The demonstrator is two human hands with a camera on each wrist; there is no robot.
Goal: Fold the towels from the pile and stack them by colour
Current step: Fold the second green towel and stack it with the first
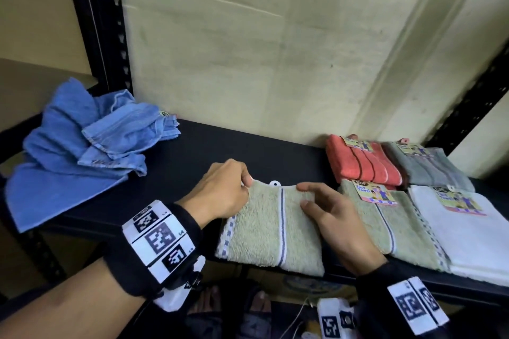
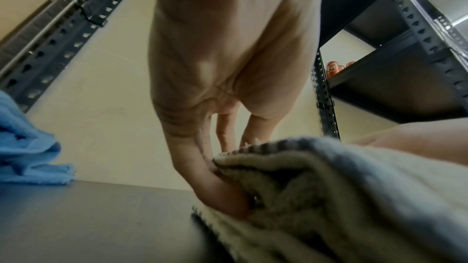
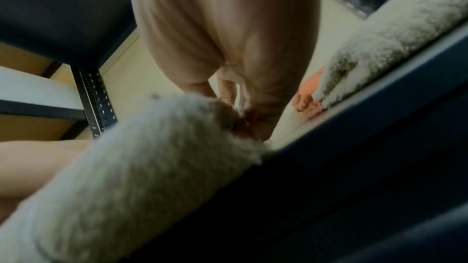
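A folded green towel (image 1: 264,231) with a blue stripe lies near the front edge of the black shelf (image 1: 192,159). My left hand (image 1: 245,187) pinches its far left corner, with the thumb and fingers closed on the layered edge (image 2: 222,167). At the towel's far right edge my right hand (image 1: 305,195) grips the cloth, and the right wrist view shows its fingers (image 3: 245,121) pinching the pile. A crumpled pile of blue towels (image 1: 82,146) sits at the left. Folded stacks stand at the right: orange (image 1: 360,162), grey (image 1: 429,168), green (image 1: 385,223) and white (image 1: 468,237).
A pale wall closes the shelf's back. Black perforated uprights (image 1: 104,22) stand at the back left and the right. Bare shelf lies between the blue pile and the green towel. Orange cans (image 2: 334,67) sit on a neighbouring shelf. Feet and boxes show below the front edge.
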